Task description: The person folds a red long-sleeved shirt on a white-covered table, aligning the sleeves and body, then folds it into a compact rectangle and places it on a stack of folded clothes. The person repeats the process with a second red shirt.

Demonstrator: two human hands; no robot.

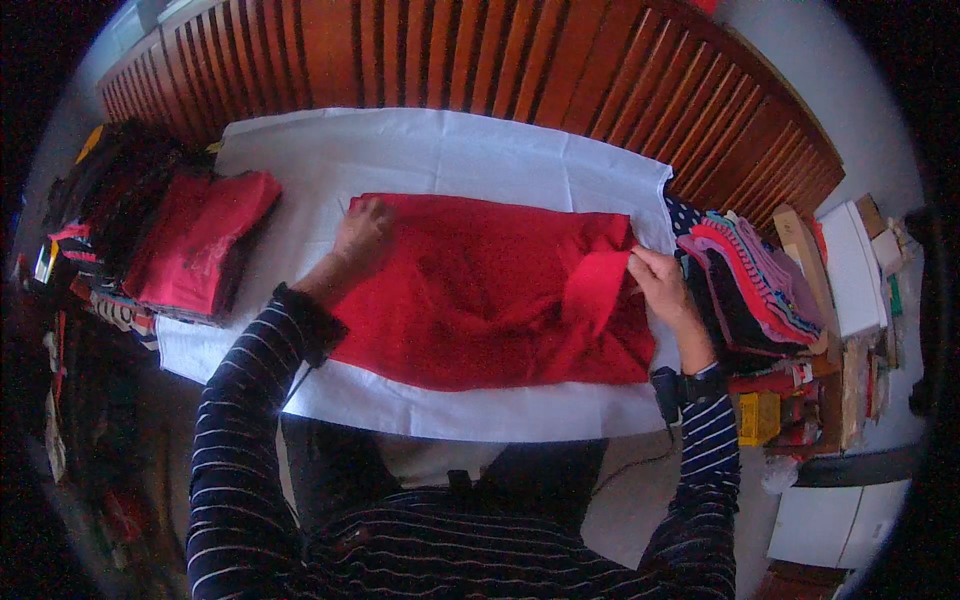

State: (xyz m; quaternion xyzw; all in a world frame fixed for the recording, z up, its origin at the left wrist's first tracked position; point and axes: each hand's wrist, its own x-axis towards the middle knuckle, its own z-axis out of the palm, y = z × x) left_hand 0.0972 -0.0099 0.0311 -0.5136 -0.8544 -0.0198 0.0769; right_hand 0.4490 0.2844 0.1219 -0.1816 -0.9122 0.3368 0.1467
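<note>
A red cloth or garment [465, 285] lies spread on a white sheet [487, 150] before me. Its right part is rumpled, with a brighter red flap [596, 281] turned up there. My right hand [664, 285] pinches the flap's edge between thumb and fingers at the cloth's right side. Over the cloth's upper left corner is my left hand [365, 229], blurred by motion. Its fingers look bent, but whether they grip the fabric cannot be made out.
Folded red fabric in a shiny wrap [206, 240] sits on the left, beside dark piled clothes [120, 180]. On the right stand folded colourful garments [750, 277], a cardboard box [802, 262] and a yellow box [760, 418]. A slatted wooden headboard [480, 60] borders the far side.
</note>
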